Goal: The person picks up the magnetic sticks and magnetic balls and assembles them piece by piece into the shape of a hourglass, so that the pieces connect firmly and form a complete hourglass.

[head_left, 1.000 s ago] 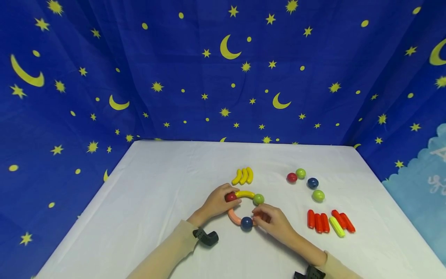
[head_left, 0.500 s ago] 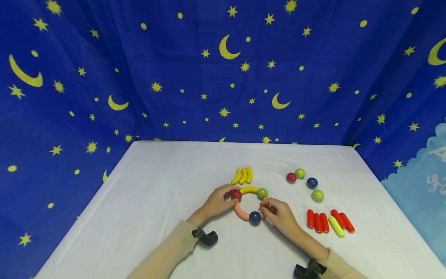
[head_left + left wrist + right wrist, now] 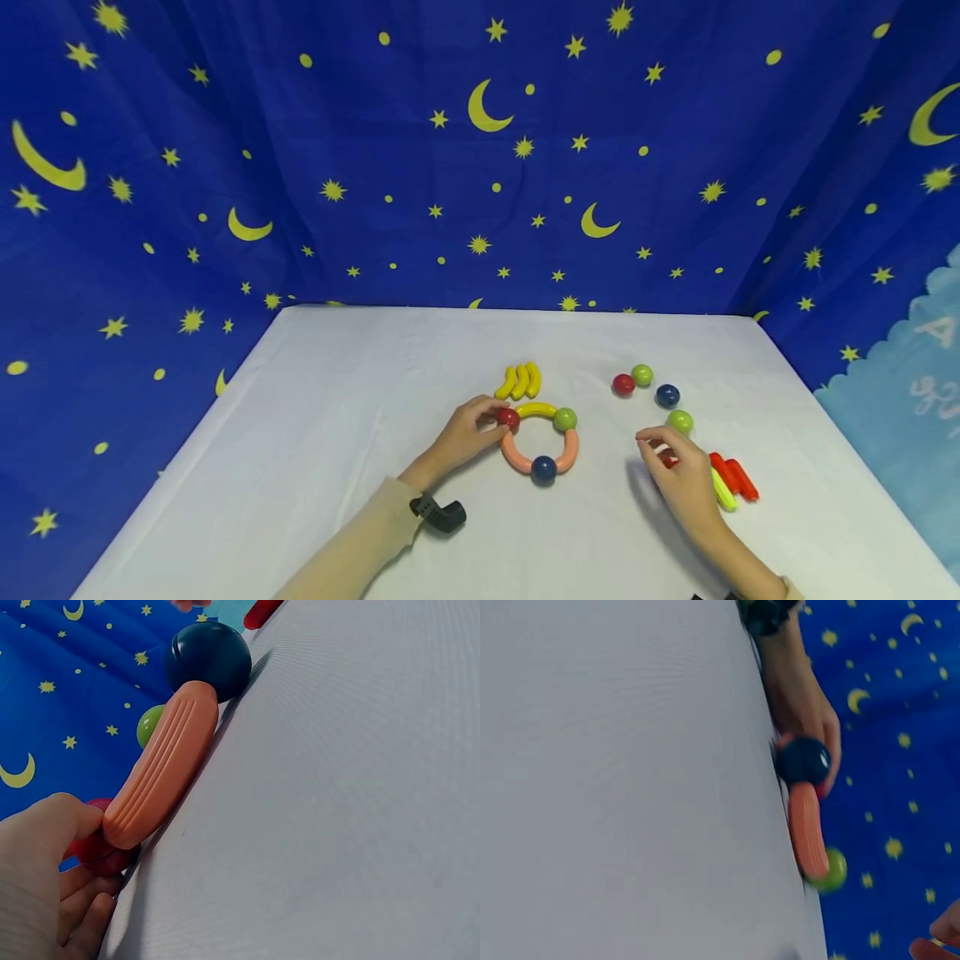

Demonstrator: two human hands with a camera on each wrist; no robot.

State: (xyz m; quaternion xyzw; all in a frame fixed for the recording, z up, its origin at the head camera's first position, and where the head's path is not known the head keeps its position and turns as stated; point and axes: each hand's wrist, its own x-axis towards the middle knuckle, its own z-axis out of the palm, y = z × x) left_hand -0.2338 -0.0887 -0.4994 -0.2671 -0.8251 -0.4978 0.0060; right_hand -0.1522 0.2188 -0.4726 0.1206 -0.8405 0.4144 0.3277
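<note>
Two hands [image 3: 467,433] [image 3: 684,482] face starry drapes [image 3: 420,158] across white cloth [image 3: 360,367].

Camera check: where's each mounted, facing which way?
Head: on the head, facing forward-down at white table; left hand, right hand show.
Left wrist: on that wrist, facing red ball and left hand; right hand at top edge.
Right wrist: on that wrist, facing across white table; right hand bottom right, left hand beyond.
Wrist views share blue ball.

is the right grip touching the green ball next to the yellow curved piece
Apart. The head view shows it: bare white cloth separates the right grip from that green ball.
</note>
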